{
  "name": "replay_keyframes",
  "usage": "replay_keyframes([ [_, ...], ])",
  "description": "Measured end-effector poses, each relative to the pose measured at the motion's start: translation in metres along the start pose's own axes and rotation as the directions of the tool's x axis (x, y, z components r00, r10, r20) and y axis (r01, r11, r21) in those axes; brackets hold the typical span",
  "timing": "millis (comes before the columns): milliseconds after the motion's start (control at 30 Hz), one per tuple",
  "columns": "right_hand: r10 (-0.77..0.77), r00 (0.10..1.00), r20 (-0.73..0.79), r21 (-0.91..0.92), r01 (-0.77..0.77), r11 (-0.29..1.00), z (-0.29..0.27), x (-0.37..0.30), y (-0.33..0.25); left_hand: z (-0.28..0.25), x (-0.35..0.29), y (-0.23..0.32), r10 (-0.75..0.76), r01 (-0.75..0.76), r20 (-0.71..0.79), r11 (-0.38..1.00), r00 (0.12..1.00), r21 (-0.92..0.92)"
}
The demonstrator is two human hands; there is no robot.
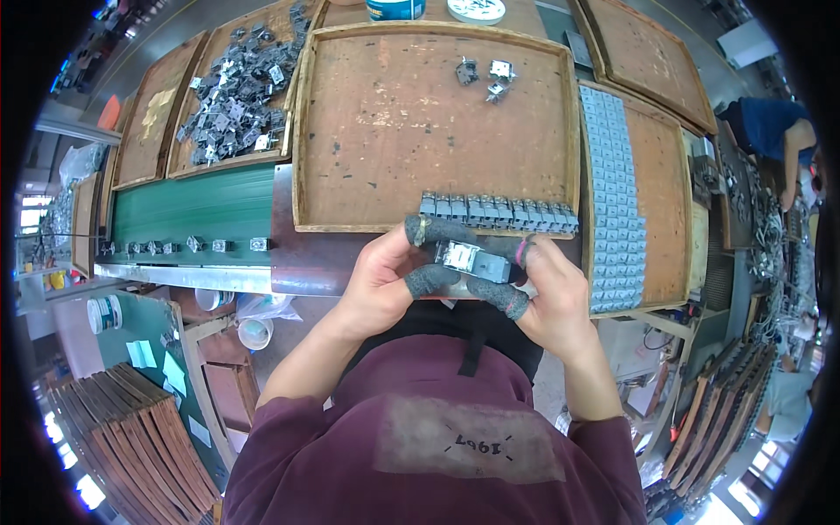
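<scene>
Component (pixel 486 266), small, grey body with a silvery-white end, held in mid-air just off the near edge of the central tray, between both hands. Left hand (pixel 381 278): thumb and index clamped on the silvery end. Right hand (pixel 557 290): thumb and index closed on the grey end. Dark finger covers (pixel 499 297) on the thumbs and index fingers; remaining fingers mostly hidden, cannot tell how they sit.

Just beyond the hands: row of grey blocks (pixel 499 213), side by side along the near rim of the wooden central tray (pixel 376 114), toward its right corner. Three loose pieces (pixel 497 91) near the tray's far right. Right of it, another wooden tray (pixel 662 175) with grey blocks in close columns (pixel 617 192) filling its left part.

Left: heap of metal parts (pixel 232 109) in a tray at the upper left; below it a green belt (pixel 188 206) with a spaced line of small parts (pixel 194 244) along its near side.

Far edge: blue tub (pixel 395 10), white round dish (pixel 476 10) beside it. Stacked wooden boards or trays (pixel 131 437) lower left. Plum shirt (pixel 350 464) on the wearer. Co-worker in dark blue (pixel 772 127), far right.
</scene>
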State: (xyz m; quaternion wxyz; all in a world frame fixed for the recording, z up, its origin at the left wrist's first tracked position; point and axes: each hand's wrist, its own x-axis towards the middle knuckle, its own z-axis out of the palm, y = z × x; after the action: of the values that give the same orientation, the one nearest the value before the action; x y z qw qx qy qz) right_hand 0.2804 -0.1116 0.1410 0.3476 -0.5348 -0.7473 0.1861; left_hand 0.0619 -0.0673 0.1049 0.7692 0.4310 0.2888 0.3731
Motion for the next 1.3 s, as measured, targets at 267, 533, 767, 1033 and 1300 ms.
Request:
replay_keyframes([
  [267,-0.053,0.994,-0.091,-0.189,0.035,0.981,0.013,-0.011,0.019,0.020,0.009,-0.027,0.106,-0.096,-0.039,0.974,0.994,0.203],
  [533,-0.029,0.994,-0.110,-0.158,0.011,0.987,0.010,-0.010,0.027,0.027,0.018,-0.034,0.220,-0.200,-0.021,0.921,0.975,0.335],
  [767,-0.017,0.983,-0.181,-0.248,-0.028,0.968,0.031,-0.018,0.034,0.037,0.024,-0.044,0.300,-0.209,0.049,0.530,0.953,0.821],
  [1033,0.264,0.931,0.252,0.291,-0.333,0.897,0.015,-0.013,0.060,0.025,0.050,-0.051,0.418,-0.450,0.239,0.535,0.876,0.714],
  [1300,0.343,0.871,0.353,0.293,-0.451,0.843,-0.002,-0.014,0.069,0.023,0.061,-0.054,0.367,-0.529,0.395,0.418,0.842,0.739],
])
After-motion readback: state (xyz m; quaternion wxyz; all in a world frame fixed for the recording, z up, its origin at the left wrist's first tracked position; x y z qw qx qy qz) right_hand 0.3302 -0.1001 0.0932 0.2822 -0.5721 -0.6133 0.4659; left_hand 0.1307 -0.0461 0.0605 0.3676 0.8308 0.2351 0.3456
